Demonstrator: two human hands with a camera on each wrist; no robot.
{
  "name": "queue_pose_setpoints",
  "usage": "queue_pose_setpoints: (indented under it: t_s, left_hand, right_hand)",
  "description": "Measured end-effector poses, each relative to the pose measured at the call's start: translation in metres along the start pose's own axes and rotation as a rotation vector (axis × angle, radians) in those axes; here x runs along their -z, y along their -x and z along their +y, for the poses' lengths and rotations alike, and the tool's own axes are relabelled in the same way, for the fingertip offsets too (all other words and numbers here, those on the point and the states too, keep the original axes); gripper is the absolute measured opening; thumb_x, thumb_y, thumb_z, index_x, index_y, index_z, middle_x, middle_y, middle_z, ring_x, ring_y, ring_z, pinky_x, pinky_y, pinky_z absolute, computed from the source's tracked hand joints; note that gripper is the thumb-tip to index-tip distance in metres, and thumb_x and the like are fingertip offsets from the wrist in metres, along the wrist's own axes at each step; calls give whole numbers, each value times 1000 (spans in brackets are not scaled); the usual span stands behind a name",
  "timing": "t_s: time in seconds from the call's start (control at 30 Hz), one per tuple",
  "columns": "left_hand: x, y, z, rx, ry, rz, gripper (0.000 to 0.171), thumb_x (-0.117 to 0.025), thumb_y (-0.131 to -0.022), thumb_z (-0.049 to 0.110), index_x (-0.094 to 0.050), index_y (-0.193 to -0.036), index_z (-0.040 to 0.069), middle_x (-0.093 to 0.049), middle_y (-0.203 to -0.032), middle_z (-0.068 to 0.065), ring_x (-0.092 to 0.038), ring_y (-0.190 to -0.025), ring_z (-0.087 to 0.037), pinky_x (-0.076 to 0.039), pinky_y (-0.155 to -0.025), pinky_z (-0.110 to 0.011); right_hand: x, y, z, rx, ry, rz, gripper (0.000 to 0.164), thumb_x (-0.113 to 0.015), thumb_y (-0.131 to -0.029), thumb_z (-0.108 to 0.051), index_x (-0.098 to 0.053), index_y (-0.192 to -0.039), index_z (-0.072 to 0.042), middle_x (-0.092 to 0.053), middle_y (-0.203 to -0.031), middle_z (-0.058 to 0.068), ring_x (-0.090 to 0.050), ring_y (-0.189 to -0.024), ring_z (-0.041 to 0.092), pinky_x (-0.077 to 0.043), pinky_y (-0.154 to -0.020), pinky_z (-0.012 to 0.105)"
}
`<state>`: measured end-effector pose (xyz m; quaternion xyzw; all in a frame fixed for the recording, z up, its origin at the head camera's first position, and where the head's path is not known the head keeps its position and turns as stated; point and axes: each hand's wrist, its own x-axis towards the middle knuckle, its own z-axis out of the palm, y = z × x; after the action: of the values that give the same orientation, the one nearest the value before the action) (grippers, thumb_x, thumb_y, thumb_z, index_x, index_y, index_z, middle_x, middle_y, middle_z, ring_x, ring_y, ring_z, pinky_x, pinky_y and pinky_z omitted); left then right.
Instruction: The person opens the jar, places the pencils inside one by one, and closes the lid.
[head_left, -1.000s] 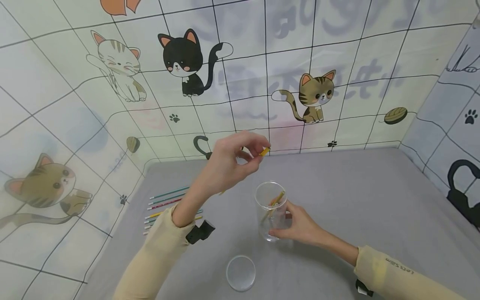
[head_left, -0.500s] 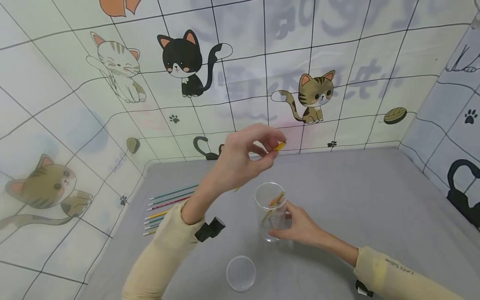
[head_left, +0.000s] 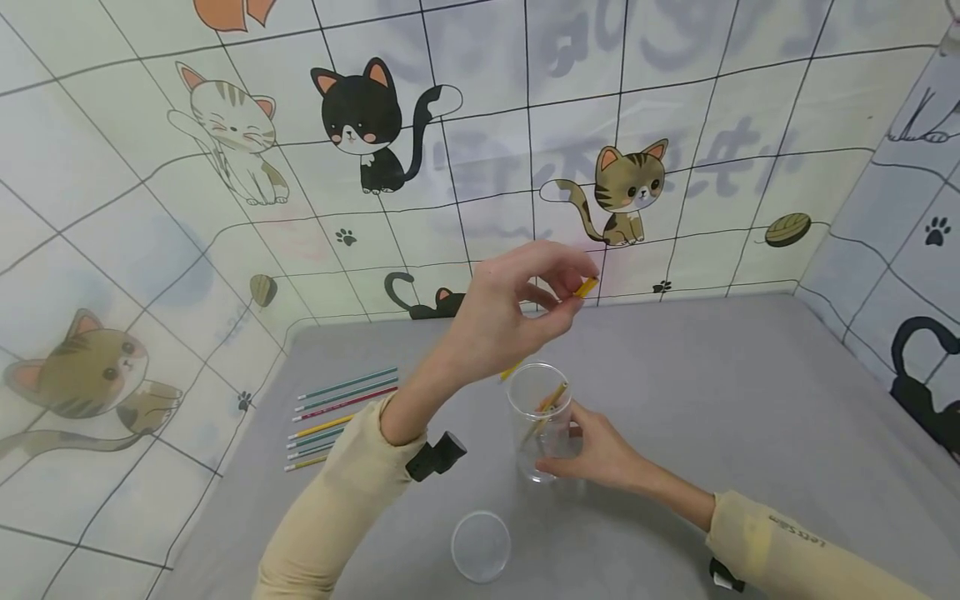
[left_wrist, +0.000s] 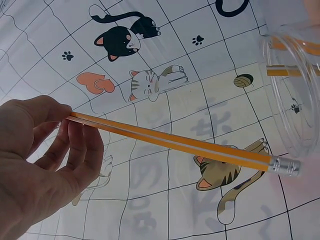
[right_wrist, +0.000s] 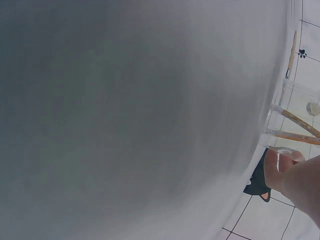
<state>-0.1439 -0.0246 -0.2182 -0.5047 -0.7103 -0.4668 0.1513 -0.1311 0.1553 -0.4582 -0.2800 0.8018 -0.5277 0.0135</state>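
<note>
My left hand [head_left: 517, 308] pinches a yellow pencil [left_wrist: 170, 142] near one end between thumb and fingers, high above the table. Its silver ferrule end points down to the rim of a clear jar [head_left: 525, 437], as the left wrist view shows. Low on the jar's right side, my right hand [head_left: 596, 450] grips it upright on the table. Inside lean several pencils [head_left: 553, 397], also visible in the right wrist view beside the right hand [right_wrist: 300, 182]. Most of the held pencil is hidden behind the left hand in the head view.
Several pencils [head_left: 348, 402], green, red and yellow, lie in a row on the grey table [head_left: 712, 400] at the left, partly behind the left sleeve. A clear round lid [head_left: 481, 547] lies in front of the jar. A cat-print curtain [head_left: 495, 167] encloses the back and sides.
My left hand has moved right with the yellow pencil, bringing its lower end close to the jar's rim. The right hand and jar have stayed in place.
</note>
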Motion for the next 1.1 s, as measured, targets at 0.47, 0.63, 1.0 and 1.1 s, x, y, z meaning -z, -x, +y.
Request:
queue_pose_setpoints:
  t_s: [0.47, 0.63, 1.0, 1.1]
  left_hand:
    - [-9, -1, -1, -9, 25, 24, 24, -66, -86, -11, -64, -110, -5, -67, -99, -11, -63, -84, -12, -57, -73, -25]
    - [-12, 1, -5, -11, 30, 12, 23, -66, -86, -11, -64, -108, -5, -67, -97, -11, -64, -82, -14, -57, -71, -24]
    - [-20, 10, -17, 49, -11, -32, 21, -66, -86, -9, -65, -106, -1, -65, -92, -7, -62, -80, -9, -56, -69, -22]
    - [-22, 15, -20, 68, -28, -48, 22, -66, -86, -9, -64, -106, -1, -65, -92, -7, -62, -80, -8, -55, -69, -21]
  right_hand:
    - [0, 1, 0, -15, -1, -5, 69, -91, -74, -26, -54, -131, -13, -62, -124, -4, -59, -114, 19, -51, -93, 45]
    - [0, 1, -1, -12, -3, -1, 67, -91, -74, -24, -54, -130, -16, -62, -123, -4, -59, -114, 19, -51, -93, 46]
    - [-1, 0, 0, 5, -5, 5, 67, -91, -74, -23, -54, -129, -16, -63, -121, -5, -60, -113, 22, -51, -92, 47]
    - [0, 0, -1, -2, 0, 3, 68, -91, -74, -23, -54, -130, -13, -63, -122, -5, -60, -113, 23, -51, -92, 47]
